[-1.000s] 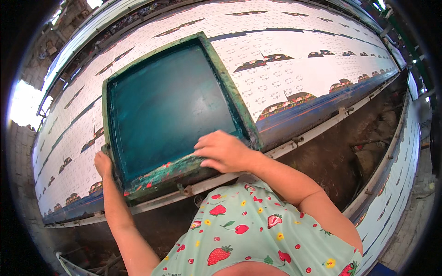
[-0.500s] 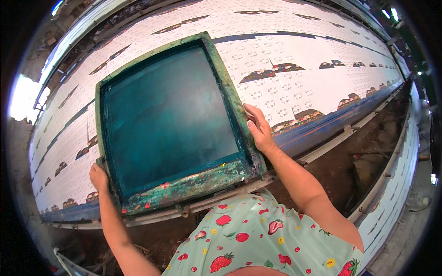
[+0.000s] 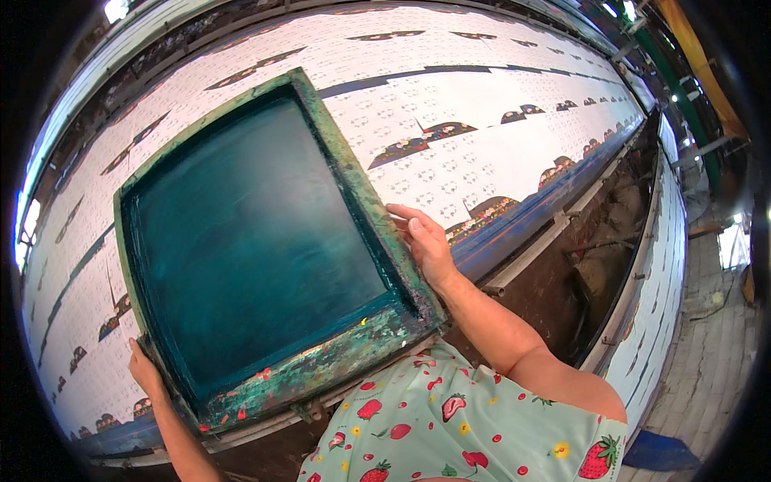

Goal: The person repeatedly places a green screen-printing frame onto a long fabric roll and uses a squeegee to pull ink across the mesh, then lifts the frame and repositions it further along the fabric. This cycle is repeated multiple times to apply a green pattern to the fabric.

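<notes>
A big screen printing frame [image 3: 257, 233] with dark teal mesh and a worn, paint-stained rim is held in front of me, over a long printing table. My left hand [image 3: 146, 369] grips its left side near the lower corner, the fingers partly hidden behind the rim. On the right side, my right hand [image 3: 426, 245] is closed about the rim, thumb near the edge. Red and yellow paint specks mark the frame's wide near bar. Beneath it lies white fabric [image 3: 450, 173], printed with small motifs and dark floral scallops.
A metal rail [image 3: 538, 249] with short pipe stubs runs along the table's near edge. Beyond a dark gap [image 3: 614, 217] on the right stands another table with white fabric [image 3: 654, 313]. A tiled walkway [image 3: 707, 345] and a blue item [image 3: 660, 451] lie at the far right.
The frame and both hands have shifted left and a little lower in the picture, while the view has turned to the right. Both hands keep their hold.
</notes>
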{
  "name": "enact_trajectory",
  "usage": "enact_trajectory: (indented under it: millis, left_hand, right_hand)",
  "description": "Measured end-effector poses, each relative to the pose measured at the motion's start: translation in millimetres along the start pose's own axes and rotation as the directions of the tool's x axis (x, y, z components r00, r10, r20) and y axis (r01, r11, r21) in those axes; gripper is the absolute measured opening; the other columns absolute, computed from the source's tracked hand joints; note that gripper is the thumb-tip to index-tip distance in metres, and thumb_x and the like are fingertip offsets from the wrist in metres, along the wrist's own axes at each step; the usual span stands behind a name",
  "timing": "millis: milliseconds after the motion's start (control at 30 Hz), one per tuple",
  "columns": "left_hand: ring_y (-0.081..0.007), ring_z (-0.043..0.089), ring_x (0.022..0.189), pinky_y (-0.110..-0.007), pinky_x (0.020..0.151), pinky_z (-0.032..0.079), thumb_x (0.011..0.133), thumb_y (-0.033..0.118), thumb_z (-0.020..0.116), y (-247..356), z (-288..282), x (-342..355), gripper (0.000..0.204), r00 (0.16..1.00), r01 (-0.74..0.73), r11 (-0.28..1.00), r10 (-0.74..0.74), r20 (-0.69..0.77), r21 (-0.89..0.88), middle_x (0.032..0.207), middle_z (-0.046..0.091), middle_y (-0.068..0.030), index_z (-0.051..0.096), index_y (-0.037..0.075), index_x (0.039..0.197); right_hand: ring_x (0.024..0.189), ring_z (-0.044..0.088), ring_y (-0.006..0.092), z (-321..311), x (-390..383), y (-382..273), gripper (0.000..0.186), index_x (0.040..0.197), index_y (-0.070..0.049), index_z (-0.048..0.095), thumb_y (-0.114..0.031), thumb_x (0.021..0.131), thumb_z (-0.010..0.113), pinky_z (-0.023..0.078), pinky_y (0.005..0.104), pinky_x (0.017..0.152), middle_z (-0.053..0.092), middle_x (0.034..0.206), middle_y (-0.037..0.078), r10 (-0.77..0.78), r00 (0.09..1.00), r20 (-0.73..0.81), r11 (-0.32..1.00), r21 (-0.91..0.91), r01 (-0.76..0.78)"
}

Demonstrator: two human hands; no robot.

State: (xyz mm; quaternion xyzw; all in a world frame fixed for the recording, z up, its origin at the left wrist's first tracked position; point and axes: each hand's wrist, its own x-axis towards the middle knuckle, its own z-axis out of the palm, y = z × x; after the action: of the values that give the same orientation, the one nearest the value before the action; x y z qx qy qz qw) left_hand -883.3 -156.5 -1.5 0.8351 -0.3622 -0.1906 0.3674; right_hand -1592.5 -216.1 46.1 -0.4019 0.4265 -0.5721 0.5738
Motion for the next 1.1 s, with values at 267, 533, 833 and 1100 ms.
enact_trajectory:
  millis: [267, 533, 833, 1100]
  left_hand:
    - [-0.0234, 0.059, 0.066, -0.045, 0.069, 0.049, 0.109, 0.073, 0.058, -5.8, -13.8, 26.1, 0.086, 0.994, 0.082, 0.995, -0.077, -0.074, 0.06, 0.076, 0.072, -0.0109, 0.079, -0.006, 0.086]
    - [-0.0233, 0.076, 0.076, -0.034, 0.076, 0.063, 0.103, 0.08, 0.06, 144.9, 64.6, -77.0, 0.081, 0.955, 0.289, 0.787, -0.196, 0.223, -0.545, 0.09, 0.082, -0.0089, 0.083, 0.003, 0.1]
    - [-0.0225, 0.076, 0.08, -0.036, 0.08, 0.061, 0.103, 0.081, 0.058, 316.3, 227.3, -214.5, 0.083, 0.933, 0.294, 0.79, -0.117, 0.339, -0.538, 0.094, 0.082, -0.0108, 0.083, 0.002, 0.103]
    - [-0.0245, 0.077, 0.089, -0.039, 0.088, 0.061, 0.104, 0.075, 0.062, 447.2, 398.0, -336.2, 0.076, 0.942, 0.307, 0.723, -0.139, 0.304, -0.619, 0.098, 0.083, -0.0128, 0.083, 0.002, 0.103]
  right_hand:
    - [0.14, 0.062, 0.0285, 1.1, 12.6, -24.4, 0.083, 0.164, 0.008, 0.049, -0.055, 0.112, 0.061, 0.047, 0.044, 0.119, 0.059, 0.162, 0.021, -0.14, 0.982, 0.123, 0.985, 0.114, 0.127]
    - [0.129, 0.065, 0.0231, -136.1, 75.0, -111.6, 0.07, 0.161, 0.0, 0.059, -0.047, 0.11, 0.062, 0.052, 0.0387, 0.109, 0.065, 0.152, 0.015, -0.09, 0.971, 0.22, 0.979, -0.16, 0.127]
    - [0.127, 0.061, 0.0236, -379.0, 144.5, -194.9, 0.065, 0.155, -0.011, 0.065, -0.053, 0.107, 0.062, 0.048, 0.0441, 0.105, 0.066, 0.145, 0.011, 0.038, 0.982, 0.185, 0.964, -0.265, 0.013]
    - [0.138, 0.057, 0.0229, -597.0, 196.0, -246.4, 0.065, 0.153, -0.008, 0.067, -0.054, 0.107, 0.063, 0.041, 0.0416, 0.118, 0.068, 0.149, 0.01, -0.014, 0.994, 0.113, 0.954, -0.296, 0.047]
